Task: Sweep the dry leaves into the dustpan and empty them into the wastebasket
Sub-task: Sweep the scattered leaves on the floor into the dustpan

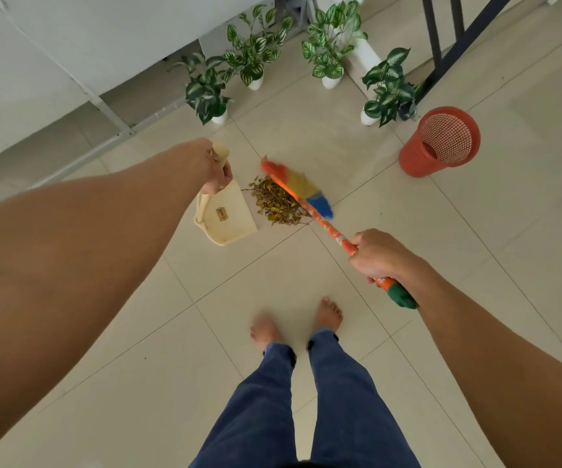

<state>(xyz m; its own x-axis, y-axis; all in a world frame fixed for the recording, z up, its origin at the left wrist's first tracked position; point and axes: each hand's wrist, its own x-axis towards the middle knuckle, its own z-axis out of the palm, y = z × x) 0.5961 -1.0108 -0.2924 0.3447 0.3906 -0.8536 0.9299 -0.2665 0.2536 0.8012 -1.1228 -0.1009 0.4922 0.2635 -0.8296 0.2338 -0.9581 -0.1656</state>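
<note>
The left hand, at centre frame, grips the cream dustpan by its upright handle. The right hand, lower right of centre, clasps the orange broom, whose bristles rest on the dry leaves just beside the dustpan's mouth. The red wastebasket stands well apart at the upper right.

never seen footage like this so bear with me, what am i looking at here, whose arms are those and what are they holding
There is no machine here: a camera worn on a person's head looks down at their own arms, legs and bare feet. The left hand holds the cream dustpan by its upright handle, its tray on the tiled floor. The right hand grips an orange broom, blurred in motion beside a pile of dry leaves. A red wastebasket and potted plants stand further off.
</note>
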